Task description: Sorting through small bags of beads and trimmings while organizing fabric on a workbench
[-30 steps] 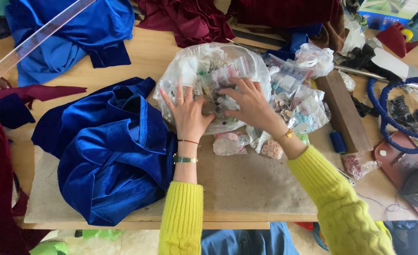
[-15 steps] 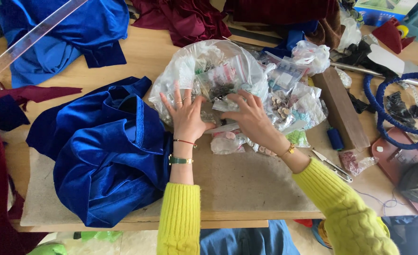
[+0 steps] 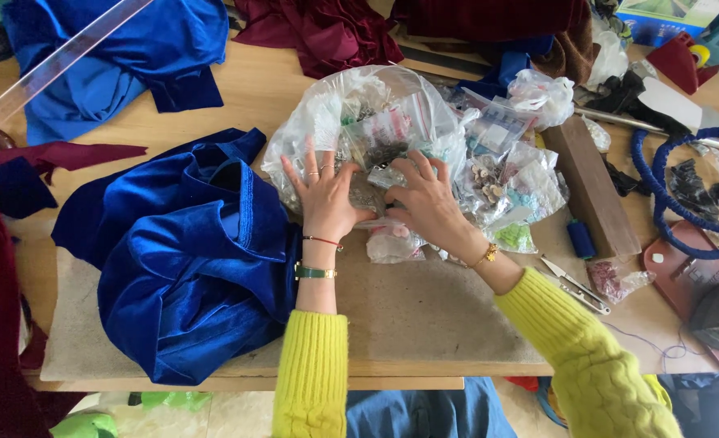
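Since half a second ago, both hands have drawn slightly nearer to the body along the heap of packets, the right one sliding leftward toward its partner. Left hand (image 3: 325,199): open, fingers spread, palm down, pressing the near left flank of the large clear plastic bag (image 3: 359,122); rings on two fingers, a red thread and a green-strapped watch at the wrist. Right hand (image 3: 427,201): open, fingers fanned, flat on the bag's near right side, gold bracelet at the wrist; neither hand grips anything. Bag: bulging, stuffed with small zip packets of beads and trims, lying directly ahead of both hands, away from the body, its bulk rising between and beyond the fingertips; both hands equally near. Small packet of pinkish pieces (image 3: 392,242): on the bench just under and between the two wrists, touching the bag's near edge. Loose packets (image 3: 515,174): spilled to the right of the bag, one holding green beads (image 3: 515,237). Wooden block (image 3: 591,186): right of the packets, long axis running away from the body. Thread snips (image 3: 574,284): near the right forearm. Blue velvet cloth (image 3: 185,259): heaped left of the left arm, touching it. Bench (image 3: 424,324): grey mat under the forearms. Dark red cloth (image 3: 323,28): beyond the bag.
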